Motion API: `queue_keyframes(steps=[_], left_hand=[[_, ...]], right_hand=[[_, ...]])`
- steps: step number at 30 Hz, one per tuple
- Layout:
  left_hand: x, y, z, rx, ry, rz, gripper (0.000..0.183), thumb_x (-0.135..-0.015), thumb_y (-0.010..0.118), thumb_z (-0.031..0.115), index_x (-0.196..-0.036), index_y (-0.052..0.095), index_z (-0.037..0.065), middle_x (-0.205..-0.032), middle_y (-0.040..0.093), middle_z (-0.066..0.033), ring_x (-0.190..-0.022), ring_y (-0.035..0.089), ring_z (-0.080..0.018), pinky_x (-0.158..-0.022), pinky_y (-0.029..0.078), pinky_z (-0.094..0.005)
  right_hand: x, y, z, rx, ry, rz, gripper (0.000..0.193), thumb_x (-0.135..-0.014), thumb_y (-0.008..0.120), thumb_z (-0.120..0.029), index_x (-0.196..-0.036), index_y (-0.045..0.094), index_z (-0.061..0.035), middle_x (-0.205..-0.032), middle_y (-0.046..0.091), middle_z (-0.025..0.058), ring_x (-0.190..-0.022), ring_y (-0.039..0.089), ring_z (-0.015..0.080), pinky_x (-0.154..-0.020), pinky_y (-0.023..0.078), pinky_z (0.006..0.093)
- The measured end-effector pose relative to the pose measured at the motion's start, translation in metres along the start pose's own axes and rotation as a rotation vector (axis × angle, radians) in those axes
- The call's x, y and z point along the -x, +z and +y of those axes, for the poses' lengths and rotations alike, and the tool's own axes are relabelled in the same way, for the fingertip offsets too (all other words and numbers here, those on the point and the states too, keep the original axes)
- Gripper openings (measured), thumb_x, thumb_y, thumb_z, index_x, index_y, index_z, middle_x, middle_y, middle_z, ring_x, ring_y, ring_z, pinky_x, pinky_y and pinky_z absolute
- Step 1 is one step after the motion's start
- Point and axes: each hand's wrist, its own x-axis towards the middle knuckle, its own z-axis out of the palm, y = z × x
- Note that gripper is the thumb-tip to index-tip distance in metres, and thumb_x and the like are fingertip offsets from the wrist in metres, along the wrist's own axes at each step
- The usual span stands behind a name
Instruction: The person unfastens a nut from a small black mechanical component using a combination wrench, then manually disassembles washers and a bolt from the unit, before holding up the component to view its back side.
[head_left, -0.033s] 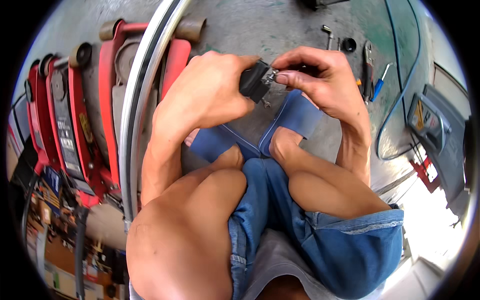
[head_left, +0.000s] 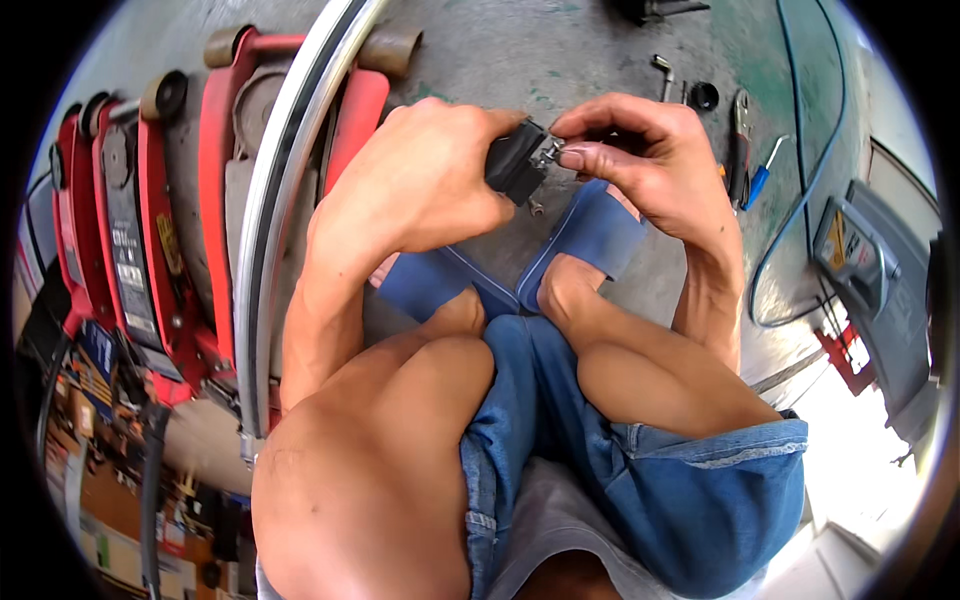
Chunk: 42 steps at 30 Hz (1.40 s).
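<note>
My left hand point(head_left: 425, 180) grips a black block-shaped part point(head_left: 514, 160), with the thumb and fingers on opposite sides of it. On the block's right side sits a small shiny metal fitting point(head_left: 549, 153). The thumb and forefinger of my right hand point(head_left: 650, 165) pinch at this fitting, and their tips cover part of it. Its exact kind is too small to make out. Both hands are held in front of my knees, above my blue slippers point(head_left: 590, 232). A small wrench end point(head_left: 537, 208) shows on the floor just below the block.
Red floor jacks point(head_left: 215, 190) stand at the left, behind a curved metal-and-black strip point(head_left: 268, 190). At the right lie a socket wrench point(head_left: 664, 78), a black round cap point(head_left: 705, 96), locking pliers point(head_left: 739, 150), a blue-handled tool point(head_left: 763, 180), a blue hose point(head_left: 797, 60) and a grey machine point(head_left: 865, 250).
The view has shifted slightly, so the floor items sit a little further right. Both hands keep the same hold on the block and fitting.
</note>
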Motion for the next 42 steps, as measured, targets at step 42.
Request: queue_keyframes(steps=[42], left_hand=[[0.011,0.004,0.010,-0.085,-0.071,0.061,0.054,-0.065,0.071,0.019,-0.117,0.067,0.005,-0.093,0.070,-0.0249,-0.088,0.067,-0.0439,-0.079,0.055,-0.0507]], right_hand=[[-0.013,-0.017,-0.002,0.010,-0.013,-0.203,0.013,-0.088,0.075,-0.008,-0.098,0.074,0.0003,-0.078,0.074,0.0060,-0.069,0.068,0.0094,-0.061,0.055,0.0265]])
